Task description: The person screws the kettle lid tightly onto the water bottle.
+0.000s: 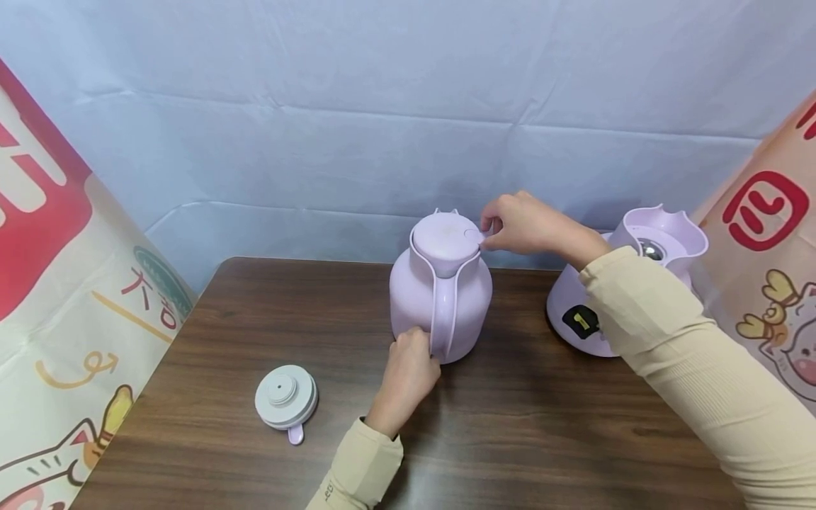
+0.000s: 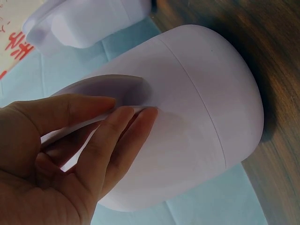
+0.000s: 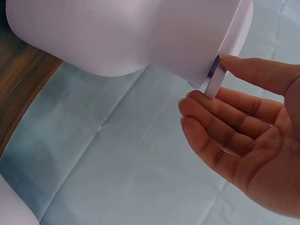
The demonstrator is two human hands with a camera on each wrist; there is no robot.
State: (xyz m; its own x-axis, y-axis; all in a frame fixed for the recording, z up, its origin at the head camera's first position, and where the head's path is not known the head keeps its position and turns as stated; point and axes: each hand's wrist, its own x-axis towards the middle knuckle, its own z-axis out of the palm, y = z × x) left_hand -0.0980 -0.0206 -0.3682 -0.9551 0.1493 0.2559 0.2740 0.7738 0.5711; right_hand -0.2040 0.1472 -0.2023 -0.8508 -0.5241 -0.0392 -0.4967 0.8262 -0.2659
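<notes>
A lilac thermos jug stands upright at the middle of the table with its lid on top. My left hand grips the lower part of the jug's handle. The left wrist view shows that hand with thumb and fingers around the handle. At the right of the lid is my right hand. In the right wrist view, this hand pinches the lid's small tab between thumb and fingers.
A second lilac jug without a lid, with a black label, stands at the right behind my right forearm. An upturned white and lilac lid lies on the brown wooden table at the left. A pale blue cloth hangs behind.
</notes>
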